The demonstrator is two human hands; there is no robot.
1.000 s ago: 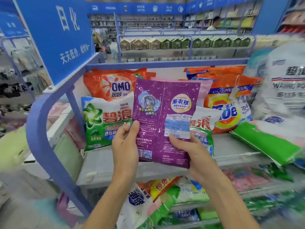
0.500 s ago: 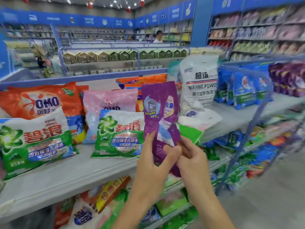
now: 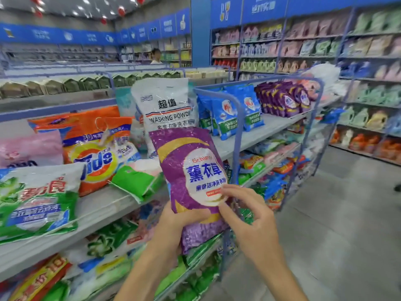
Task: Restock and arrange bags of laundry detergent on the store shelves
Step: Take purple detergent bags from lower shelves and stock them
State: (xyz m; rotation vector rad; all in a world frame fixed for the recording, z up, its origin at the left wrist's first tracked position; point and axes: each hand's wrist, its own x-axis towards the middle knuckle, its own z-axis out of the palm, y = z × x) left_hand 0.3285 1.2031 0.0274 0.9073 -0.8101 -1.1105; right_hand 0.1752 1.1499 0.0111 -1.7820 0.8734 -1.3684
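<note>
**Step in hand.** Both hands held one purple bag (image 3: 191,177) of detergent in the air in front of the shelf (image 3: 104,205), touching nothing on it. The left hand (image 3: 173,227) grasped the bag's lower part, thumb across the front. The right hand (image 3: 249,218) pinched its right edge beside the round label. The bag stood near upright, printed face towards the wearer. This was judged to be the carry stage: picked up, not yet placed.

**Next move.** A row of matching purple bags (image 3: 286,98) stood well beyond the grip, up and to the right, past a set of blue bags (image 3: 230,114) and a blue shelf frame (image 3: 238,127). Placement probably called for carrying the bag rightwards past the frame and standing it upright in that row, label forward. The filled pouch looked soft, so support from below would be advisable.

**Legible writing.**
- Held bag: "薰衣草" in blue on a white disc. The Latin line above it was too blurred to read, and the smaller line below only partly legible.
- White bag (image 3: 165,105), directly behind the grip: "超值" and "WASHING POWD", cut off.
- Orange bag (image 3: 97,153), left of the grip: "Tide".
- Green-and-white bag (image 3: 36,203), far left: red characters, smeared.
</note>
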